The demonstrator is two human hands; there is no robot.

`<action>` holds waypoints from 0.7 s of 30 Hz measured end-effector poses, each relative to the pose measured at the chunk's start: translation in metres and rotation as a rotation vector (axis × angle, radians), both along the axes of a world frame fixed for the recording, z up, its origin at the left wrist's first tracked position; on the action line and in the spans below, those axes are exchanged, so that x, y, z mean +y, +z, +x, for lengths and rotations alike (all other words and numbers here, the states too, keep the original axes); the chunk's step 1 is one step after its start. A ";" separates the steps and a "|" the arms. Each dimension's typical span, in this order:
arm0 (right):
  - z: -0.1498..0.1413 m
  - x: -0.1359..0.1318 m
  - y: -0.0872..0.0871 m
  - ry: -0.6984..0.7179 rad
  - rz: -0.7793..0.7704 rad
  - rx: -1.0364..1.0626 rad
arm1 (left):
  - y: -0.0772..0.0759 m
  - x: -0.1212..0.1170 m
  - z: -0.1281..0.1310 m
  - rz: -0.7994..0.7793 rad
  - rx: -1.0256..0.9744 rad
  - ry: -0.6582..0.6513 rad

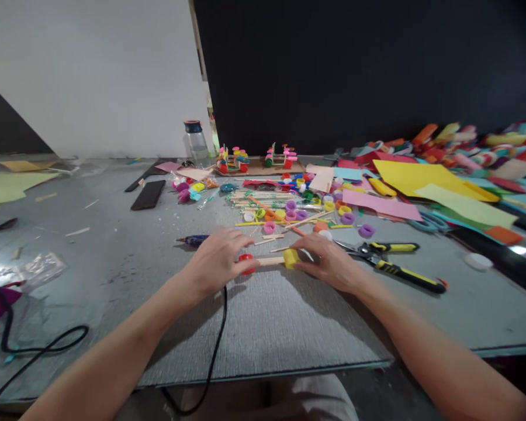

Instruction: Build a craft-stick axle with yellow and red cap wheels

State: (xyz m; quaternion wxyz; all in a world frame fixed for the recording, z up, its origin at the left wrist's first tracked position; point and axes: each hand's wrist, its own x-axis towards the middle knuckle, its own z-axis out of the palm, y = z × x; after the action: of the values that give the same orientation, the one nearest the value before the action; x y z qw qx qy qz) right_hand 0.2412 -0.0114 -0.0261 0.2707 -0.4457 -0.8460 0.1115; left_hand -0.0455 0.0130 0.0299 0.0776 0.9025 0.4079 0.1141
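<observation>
A short wooden stick point(269, 261) lies across the grey table point(263, 327) with a red bottle cap point(246, 264) at its left end and a yellow bottle cap point(290, 258) at its right end. My left hand point(217, 260) pinches the red cap. My right hand point(326, 260) pinches the yellow cap. Both hands rest low over the table surface. Behind them lies a heap of coloured caps and sticks point(289, 207).
Yellow-handled pliers point(390, 263) lie right of my right hand. A glue gun point(195, 240) with a black cord point(214, 345) sits behind my left hand. Coloured paper sheets point(421, 184) fill the right side. Two finished cap-and-stick models point(256, 159), a jar point(196, 140) and a phone point(149, 195) stand further back.
</observation>
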 end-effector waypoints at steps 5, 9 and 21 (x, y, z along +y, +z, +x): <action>-0.002 -0.002 0.003 -0.011 0.000 -0.002 | -0.004 -0.004 0.016 0.006 -0.011 -0.063; -0.005 0.000 0.004 0.007 0.020 0.018 | -0.001 0.001 0.032 -0.063 0.046 -0.071; -0.005 -0.004 0.010 0.055 0.034 0.147 | 0.005 0.036 0.058 -0.591 0.055 -0.151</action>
State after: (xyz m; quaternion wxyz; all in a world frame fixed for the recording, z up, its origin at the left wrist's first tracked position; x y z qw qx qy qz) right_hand 0.2366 -0.0157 -0.0160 0.3364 -0.4080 -0.8376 0.1368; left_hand 0.0124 0.0493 0.0353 0.3339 0.8714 0.3571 -0.0398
